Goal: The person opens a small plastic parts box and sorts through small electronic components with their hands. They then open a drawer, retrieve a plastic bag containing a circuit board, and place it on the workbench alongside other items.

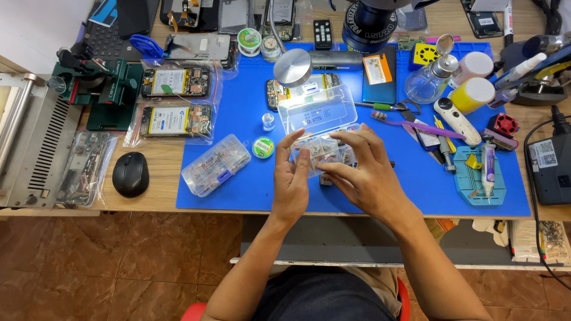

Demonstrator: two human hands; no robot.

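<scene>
Hands (289, 178) (363, 172) in closed grip on open clear parts box (318, 139), mid blue mat (380, 196)

Electronics repair workshop, most likely for mobile phones. A wooden counter (148, 202) carries a blue silicone work mat (250, 190). Left of the fingers (297, 142) lie opened smartphones in clear plastic bags (176, 82), a clear compartmented parts box (215, 164) and a green metal clamping jig (107, 89). Beyond the fingers hangs a black microscope head (370, 24); to their right stand a glass solvent dispenser bottle (429, 80), a purple-handled brush (410, 123) and a teal tool holder (479, 176).
</scene>
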